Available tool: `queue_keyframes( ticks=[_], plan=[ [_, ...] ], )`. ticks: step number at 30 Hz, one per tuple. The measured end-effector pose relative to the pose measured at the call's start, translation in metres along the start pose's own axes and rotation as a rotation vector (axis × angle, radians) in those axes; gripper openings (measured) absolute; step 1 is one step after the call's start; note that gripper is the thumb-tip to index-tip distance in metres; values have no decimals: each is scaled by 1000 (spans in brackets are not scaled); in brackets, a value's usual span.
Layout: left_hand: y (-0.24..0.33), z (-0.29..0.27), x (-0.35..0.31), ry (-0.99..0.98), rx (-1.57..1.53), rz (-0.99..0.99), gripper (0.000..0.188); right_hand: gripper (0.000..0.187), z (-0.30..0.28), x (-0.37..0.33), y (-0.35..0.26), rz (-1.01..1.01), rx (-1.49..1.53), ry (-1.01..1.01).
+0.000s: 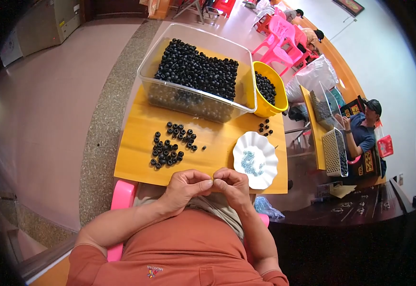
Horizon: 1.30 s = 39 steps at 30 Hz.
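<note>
My left hand (183, 188) and my right hand (234, 187) meet at the table's near edge, thumbs and fingertips pinched together. Whatever lies between the fingertips is too small to make out. Just beyond them, a loose group of small round black pieces with holes (166, 155) is spread on the wooden table (213, 159). Close to my right hand stands a white scalloped dish (266, 175) holding tiny clear bluish pieces (251, 163). A few more black pieces (264, 127) lie behind the dish.
A clear plastic bin (189, 106) heaped with black pieces fills the table's back. Right of it stands a yellow bucket (268, 108) with more. A person (363, 128) sits at another table, right, beside a white basket (331, 152). Pink chairs (284, 43) stand farther back.
</note>
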<state>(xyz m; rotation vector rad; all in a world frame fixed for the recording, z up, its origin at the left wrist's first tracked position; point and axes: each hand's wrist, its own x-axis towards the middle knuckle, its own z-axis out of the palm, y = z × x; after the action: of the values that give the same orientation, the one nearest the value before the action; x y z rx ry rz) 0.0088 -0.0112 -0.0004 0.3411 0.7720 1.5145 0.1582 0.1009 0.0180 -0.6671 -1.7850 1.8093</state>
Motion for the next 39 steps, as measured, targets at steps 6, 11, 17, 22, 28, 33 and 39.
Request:
queue_keyframes(
  ticks=[6,11,17,22,28,33,39],
  plan=[
    [2,1,0,-1,-29,0,14,7,2,-1,1,0,83,-22],
    [0,-2,1,-7,-28,-4,14,8,5,-4,5,5,89,-9],
    [2,0,2,5,-92,4,13,17,12,-5,3,-392,-409,10],
    [4,-1,1,1,-99,-3,12,30,16,-7,3,-610,-651,50],
    [2,-2,2,0,-64,-3,14,24,19,-5,2,-508,-506,75],
    [7,0,0,-12,-43,10,19,22,7,4,-11,-375,-551,-100],
    [7,1,1,38,-38,52,19,20,-5,18,-26,-135,-315,-214]
  ],
)
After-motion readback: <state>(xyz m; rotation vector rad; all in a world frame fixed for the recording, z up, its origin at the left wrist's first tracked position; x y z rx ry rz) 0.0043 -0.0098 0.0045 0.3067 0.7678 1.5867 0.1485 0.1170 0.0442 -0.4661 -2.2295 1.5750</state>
